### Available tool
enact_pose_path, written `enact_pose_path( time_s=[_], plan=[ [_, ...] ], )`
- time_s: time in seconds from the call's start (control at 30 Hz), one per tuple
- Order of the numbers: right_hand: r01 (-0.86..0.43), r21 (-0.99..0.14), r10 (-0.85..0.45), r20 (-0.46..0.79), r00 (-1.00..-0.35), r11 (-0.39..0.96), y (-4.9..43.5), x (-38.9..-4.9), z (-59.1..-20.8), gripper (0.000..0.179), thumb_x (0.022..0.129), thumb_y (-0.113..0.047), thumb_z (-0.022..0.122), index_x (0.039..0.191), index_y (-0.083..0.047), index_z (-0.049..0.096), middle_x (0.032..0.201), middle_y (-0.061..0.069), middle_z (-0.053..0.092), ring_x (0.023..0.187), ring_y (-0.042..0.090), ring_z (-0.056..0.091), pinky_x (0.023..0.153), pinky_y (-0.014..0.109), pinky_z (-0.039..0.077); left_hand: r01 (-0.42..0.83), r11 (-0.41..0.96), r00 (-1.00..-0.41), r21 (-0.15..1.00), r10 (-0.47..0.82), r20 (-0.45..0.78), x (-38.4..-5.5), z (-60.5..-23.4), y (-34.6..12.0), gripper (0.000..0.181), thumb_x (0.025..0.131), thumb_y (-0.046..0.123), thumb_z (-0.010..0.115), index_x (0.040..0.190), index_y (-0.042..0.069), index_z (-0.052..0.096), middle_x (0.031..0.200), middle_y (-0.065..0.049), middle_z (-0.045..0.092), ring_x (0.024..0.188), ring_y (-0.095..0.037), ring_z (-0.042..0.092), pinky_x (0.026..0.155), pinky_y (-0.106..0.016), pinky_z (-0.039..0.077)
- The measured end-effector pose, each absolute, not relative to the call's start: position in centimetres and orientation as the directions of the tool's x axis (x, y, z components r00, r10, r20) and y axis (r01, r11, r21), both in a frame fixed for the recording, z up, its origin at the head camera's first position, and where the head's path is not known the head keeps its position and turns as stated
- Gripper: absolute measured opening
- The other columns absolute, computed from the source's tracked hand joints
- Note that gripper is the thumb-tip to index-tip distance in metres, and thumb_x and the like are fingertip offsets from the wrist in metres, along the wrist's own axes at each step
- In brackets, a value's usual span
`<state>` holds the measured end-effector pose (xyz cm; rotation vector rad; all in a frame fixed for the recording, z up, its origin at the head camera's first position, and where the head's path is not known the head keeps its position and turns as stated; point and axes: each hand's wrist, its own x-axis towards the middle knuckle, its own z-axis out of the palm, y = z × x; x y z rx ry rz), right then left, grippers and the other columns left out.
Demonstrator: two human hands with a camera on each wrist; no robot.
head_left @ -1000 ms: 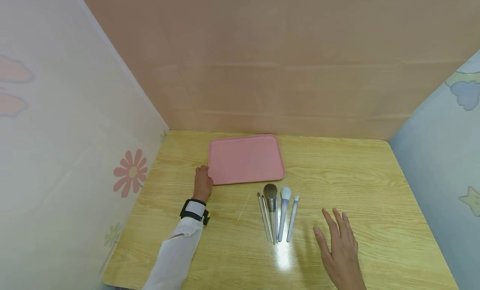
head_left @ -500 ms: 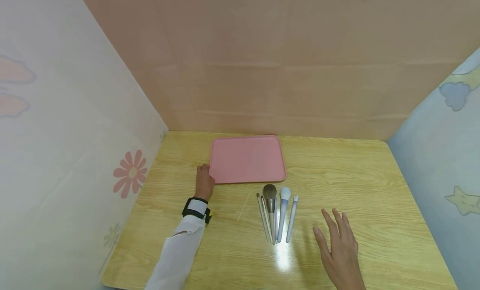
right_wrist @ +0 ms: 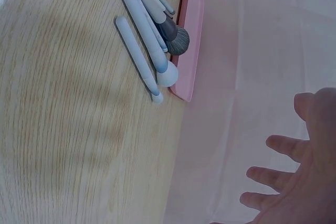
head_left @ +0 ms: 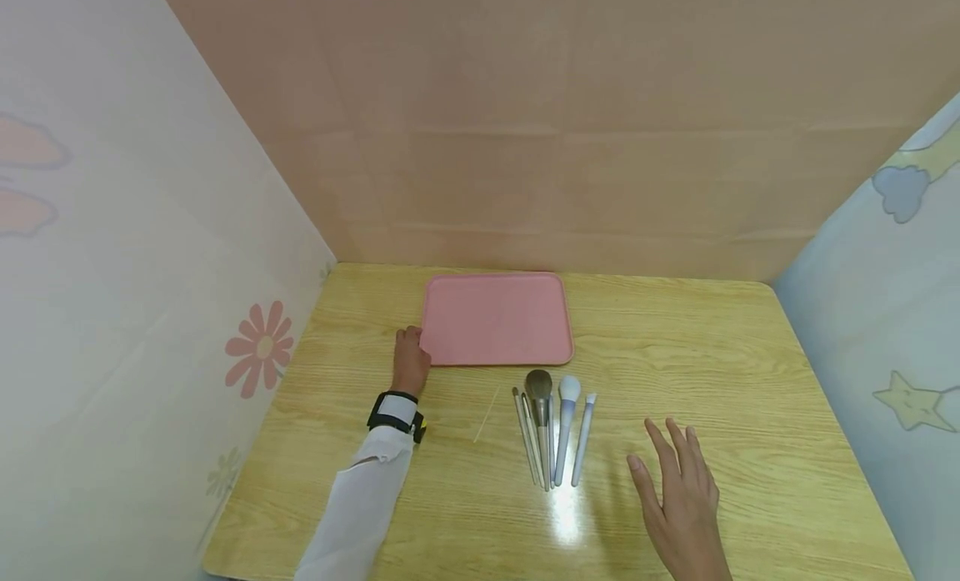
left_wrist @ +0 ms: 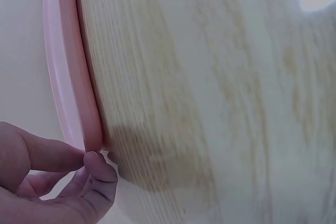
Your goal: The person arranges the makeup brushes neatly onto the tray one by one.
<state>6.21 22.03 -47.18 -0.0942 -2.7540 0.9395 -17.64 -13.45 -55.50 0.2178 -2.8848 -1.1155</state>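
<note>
My left hand (head_left: pixel 412 360) is at the near left corner of a pink rectangular tray (head_left: pixel 498 318). In the left wrist view, the curled fingers and thumb pinch the corner of the tray's rim (left_wrist: pixel 79 72). My right hand (head_left: pixel 682 502) is held with fingers spread, to the right of several makeup brushes, touching none of them. Among the brushes are a large dark-haired brush (head_left: pixel 538 385), a white-headed brush (head_left: pixel 569 389) and a slim pale brush (head_left: pixel 583 439). They lie side by side just in front of the tray, heads toward it.
A thin pale stick (head_left: pixel 486 414) lies on the wooden table (head_left: pixel 697 339), left of the brushes. The left wall (head_left: pixel 172 272) with printed flowers, the right wall (head_left: pixel 900 314) and a tan back wall (head_left: pixel 555 131) surround the table. A light reflection shows below the brushes.
The tray has shifted slightly to the right and turned a little, so its long edges run straighter across the table. My left hand has moved along with it; the right hand has hardly moved.
</note>
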Motion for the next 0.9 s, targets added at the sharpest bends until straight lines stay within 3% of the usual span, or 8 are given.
enact_pose_path(
  time_s=[0.9],
  plan=[
    [-0.012,-0.606,0.141,0.204,-0.969,0.795,21.88,6.31,-47.58,0.053,0.101,-0.026,0.055,0.150,-0.012,0.039,0.156,0.026,0.029,0.149,0.046,0.011,0.101,0.081,0.013,-0.128,0.670,-0.988,0.732,-0.153,-0.033,-18.25,-55.74,-12.59,0.044,0.089,-0.016,0.049,0.130,-0.003,0.056,0.117,-0.025,0.054,0.107,-0.036,0.059,0.093,-0.043,0.051]
  ],
)
